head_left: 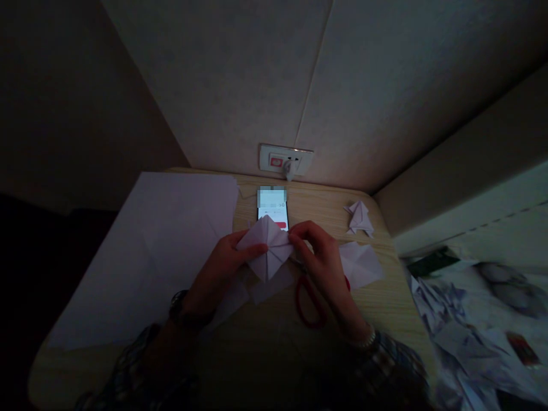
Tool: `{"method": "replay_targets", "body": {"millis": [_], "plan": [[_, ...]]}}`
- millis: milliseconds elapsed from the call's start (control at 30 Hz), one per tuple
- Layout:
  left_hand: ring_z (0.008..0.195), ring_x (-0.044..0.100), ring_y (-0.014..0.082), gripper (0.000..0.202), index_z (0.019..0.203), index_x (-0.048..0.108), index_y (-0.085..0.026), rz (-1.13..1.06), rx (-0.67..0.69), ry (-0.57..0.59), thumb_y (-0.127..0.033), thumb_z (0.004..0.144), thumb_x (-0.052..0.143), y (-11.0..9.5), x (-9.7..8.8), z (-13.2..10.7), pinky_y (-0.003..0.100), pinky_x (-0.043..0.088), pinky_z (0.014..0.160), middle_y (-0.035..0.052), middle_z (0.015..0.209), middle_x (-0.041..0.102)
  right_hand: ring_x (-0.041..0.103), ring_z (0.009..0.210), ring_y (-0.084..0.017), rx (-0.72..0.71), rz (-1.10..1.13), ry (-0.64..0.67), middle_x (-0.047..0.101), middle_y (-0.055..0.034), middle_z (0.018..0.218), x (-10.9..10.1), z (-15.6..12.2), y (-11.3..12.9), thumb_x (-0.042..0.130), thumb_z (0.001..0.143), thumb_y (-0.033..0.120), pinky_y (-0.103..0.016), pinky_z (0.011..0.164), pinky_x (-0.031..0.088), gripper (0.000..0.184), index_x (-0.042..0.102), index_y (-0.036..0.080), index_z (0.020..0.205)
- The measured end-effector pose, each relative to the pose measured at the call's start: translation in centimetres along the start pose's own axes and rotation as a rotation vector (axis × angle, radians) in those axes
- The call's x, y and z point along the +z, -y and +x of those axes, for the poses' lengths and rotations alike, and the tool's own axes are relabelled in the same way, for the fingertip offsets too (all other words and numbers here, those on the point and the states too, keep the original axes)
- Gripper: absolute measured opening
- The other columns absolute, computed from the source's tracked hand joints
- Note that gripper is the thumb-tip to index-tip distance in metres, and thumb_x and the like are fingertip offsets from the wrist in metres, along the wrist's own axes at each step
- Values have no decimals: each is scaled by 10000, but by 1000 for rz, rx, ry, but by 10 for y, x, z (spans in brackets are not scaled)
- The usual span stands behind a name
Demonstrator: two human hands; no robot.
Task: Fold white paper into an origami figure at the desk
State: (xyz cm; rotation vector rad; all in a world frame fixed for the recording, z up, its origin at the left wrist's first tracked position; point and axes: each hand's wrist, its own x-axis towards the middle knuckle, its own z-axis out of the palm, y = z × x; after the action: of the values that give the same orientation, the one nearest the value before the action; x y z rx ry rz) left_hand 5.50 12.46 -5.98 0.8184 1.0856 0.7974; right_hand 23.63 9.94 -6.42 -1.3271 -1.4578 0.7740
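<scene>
The desk (pixel 317 200) is set against the wall (pixel 240 85), where an outlet (pixel 264 157) is mounted with a plug (pixel 290 169) seated in it. Just before the outlet, a phone (pixel 272 214) is laid, its near end hidden behind the folded paper (pixel 276 238) — held above the desk between the left grip (pixel 229 254) and the right grip (pixel 319 245). The left side is covered by stacked sheets (pixel 171 228); paper pieces (pixel 272 287) are spread beneath the folded paper. Scissors (pixel 298 299) are partly hidden under the right grip, a single sheet (pixel 363 265) is placed right of them, and a paper figure (pixel 359 218) is set behind that sheet. Past the desk's right edge — papers (pixel 466 348), heaped.
</scene>
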Motion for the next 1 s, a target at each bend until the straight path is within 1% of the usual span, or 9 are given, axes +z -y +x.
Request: {"method": "replay_targets", "body": {"millis": [67,133,300,400,533,700,800,900,1000], "plan": [[684,709,189,473,1004,769,-132,8,16,53,-308,579,879,-1,-3,1,231,523,604,63,824,798,619,752,-172,-28,-44,9,666,-6,779,0,0,0,602,895,220,-281,698,465,102,607,221,793],[675,713,189,478,1023,763,-146,45,1,59,-284,580,878,-2,-5,2,235,526,598,60,830,802,620,762,-172,-65,-79,23,666,-10,796,0,0,1,599,900,205,-280,704,470,106,604,221,795],[600,688,165,317,821,772,-152,131,-26,45,-249,543,888,-4,-3,2,216,504,548,22,717,783,625,796,-178,-164,-97,59,659,-13,824,1,0,2,606,905,173,-289,736,486,128,600,231,791],[596,686,158,269,774,773,-158,148,-27,42,-254,550,887,-3,-1,1,208,507,548,10,695,780,627,832,-181,-189,-77,47,657,-16,850,2,0,3,618,909,181,-297,768,490,138,601,235,783],[619,699,158,273,799,781,-167,130,-13,5,-252,564,890,0,1,-1,205,523,565,2,719,790,628,856,-183,-145,-5,8,658,-15,872,4,-1,5,617,902,190,-305,782,491,128,605,235,783],[630,706,161,247,805,782,-167,101,-18,-5,-262,598,878,0,3,-2,215,539,586,6,731,795,620,813,-176,-76,39,-21,649,-10,841,6,-1,4,631,874,207,-301,745,489,102,607,235,780],[606,696,159,238,764,777,-163,93,-27,-12,-242,568,885,-1,6,-3,217,535,575,11,704,788,621,808,-174,-52,65,-23,648,-6,832,6,-2,3,638,861,191,-305,751,490,109,601,240,770],[602,698,180,252,735,770,-156,94,-42,-28,-251,537,894,-1,7,-3,239,537,564,32,698,785,624,828,-180,-43,65,-21,654,-7,846,5,-2,4,636,861,190,-317,769,493,114,600,246,768],[613,705,196,267,744,770,-151,90,-47,-16,-275,542,893,1,7,-3,255,541,567,51,718,788,622,830,-186,-48,47,-13,651,-10,836,4,-2,5,630,868,202,-321,770,489,110,602,244,770]]}}
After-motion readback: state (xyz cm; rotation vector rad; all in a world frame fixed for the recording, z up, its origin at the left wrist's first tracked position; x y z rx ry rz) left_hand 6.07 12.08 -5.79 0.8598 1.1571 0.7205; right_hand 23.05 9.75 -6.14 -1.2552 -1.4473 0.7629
